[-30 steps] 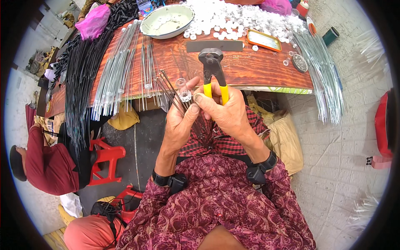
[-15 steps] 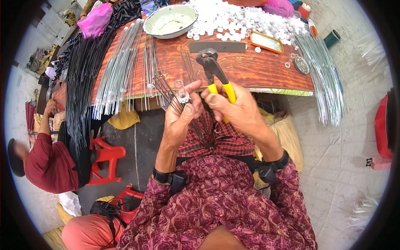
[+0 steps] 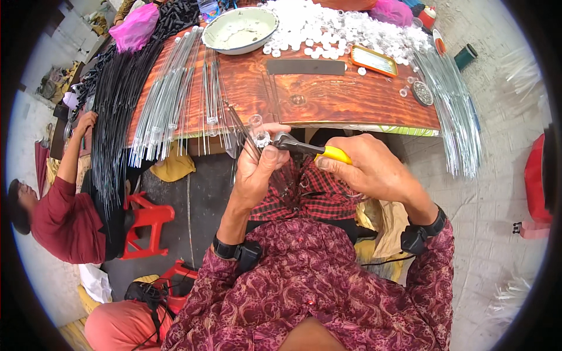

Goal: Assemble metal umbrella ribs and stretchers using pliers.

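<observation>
My left hand (image 3: 257,172) is closed around a clear plastic tube-shaped part (image 3: 256,123) with a flared collar, together with several thin dark rods (image 3: 240,126) that fan upward past the fingers. The rods' lower ends hang over my lap and are hard to make out. From the right, my right hand (image 3: 372,167) grips a pair of end-cutting pincers (image 3: 304,147) by the yellow handles. Their dark head lies level, its jaws up against the collar beside my left fingertips. Whether the jaws bite on a rod or wire cannot be seen.
The wooden table (image 3: 328,105) holds bundles of black rods (image 3: 120,111) and silver rods (image 3: 170,99), a white basin (image 3: 241,30), a grey flat bar (image 3: 305,66), white plastic pieces (image 3: 345,29) and an orange-rimmed tray (image 3: 374,60). At left, another person (image 3: 67,228) sits near a red stool (image 3: 146,225).
My right hand has swung the pincers from upright to level and brought the head to the clear part. My left hand stays nearly in place. The other person's arm has risen.
</observation>
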### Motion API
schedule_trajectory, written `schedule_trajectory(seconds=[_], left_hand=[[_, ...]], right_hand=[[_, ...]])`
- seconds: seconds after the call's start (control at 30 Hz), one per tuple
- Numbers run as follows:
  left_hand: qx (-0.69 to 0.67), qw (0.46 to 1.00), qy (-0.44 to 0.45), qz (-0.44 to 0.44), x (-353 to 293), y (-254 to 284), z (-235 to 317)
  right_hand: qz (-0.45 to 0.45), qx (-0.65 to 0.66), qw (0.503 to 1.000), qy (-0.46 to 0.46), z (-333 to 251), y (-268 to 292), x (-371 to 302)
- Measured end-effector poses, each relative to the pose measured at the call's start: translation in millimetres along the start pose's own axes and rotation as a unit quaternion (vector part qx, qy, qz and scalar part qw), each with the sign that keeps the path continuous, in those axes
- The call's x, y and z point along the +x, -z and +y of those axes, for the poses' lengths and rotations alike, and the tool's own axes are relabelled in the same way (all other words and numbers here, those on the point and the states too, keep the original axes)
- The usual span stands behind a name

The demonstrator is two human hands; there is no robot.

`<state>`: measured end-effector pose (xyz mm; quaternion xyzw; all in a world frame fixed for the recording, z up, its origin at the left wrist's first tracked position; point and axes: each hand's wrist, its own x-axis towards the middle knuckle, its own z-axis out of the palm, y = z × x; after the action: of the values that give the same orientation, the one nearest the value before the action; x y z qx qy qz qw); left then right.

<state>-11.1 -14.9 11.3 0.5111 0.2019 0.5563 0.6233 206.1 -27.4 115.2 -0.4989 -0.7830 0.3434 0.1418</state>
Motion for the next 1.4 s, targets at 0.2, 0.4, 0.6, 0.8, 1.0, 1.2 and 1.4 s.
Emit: schedule_trajectory(seconds=[0.2, 0.4, 0.6, 0.8, 1.0, 1.2, 1.4], left_hand=[[0.025, 1.000, 0.000, 0.016, 3, 1, -6], [-0.003, 0.998, -0.025, 0.056, 2, -9, -5], [0.025, 0.998, -0.017, 0.046, -2, -8, -3], [0.001, 0.999, 0.013, 0.035, -5, -4, -3], [0.010, 0.998, 0.024, 0.049, -6, -2, -10], [0.019, 0.998, 0.033, 0.057, -5, 1, -9], [0.099, 0.993, -0.006, 0.067, 4, -2, -9]], right_hand=[[0.044, -0.076, 0.996, 0.012, 3, -7, 1], [-0.105, 0.120, 0.985, -0.070, 6, 10, 4], [-0.128, 0.024, 0.991, 0.002, 1, 25, 9], [-0.156, 0.043, 0.987, 0.017, 2, 32, 11], [-0.165, -0.033, 0.986, 0.016, -8, 41, 16], [-0.118, -0.106, 0.987, -0.003, -14, 35, 16], [0.107, -0.261, 0.959, 0.016, 7, -28, 10]])
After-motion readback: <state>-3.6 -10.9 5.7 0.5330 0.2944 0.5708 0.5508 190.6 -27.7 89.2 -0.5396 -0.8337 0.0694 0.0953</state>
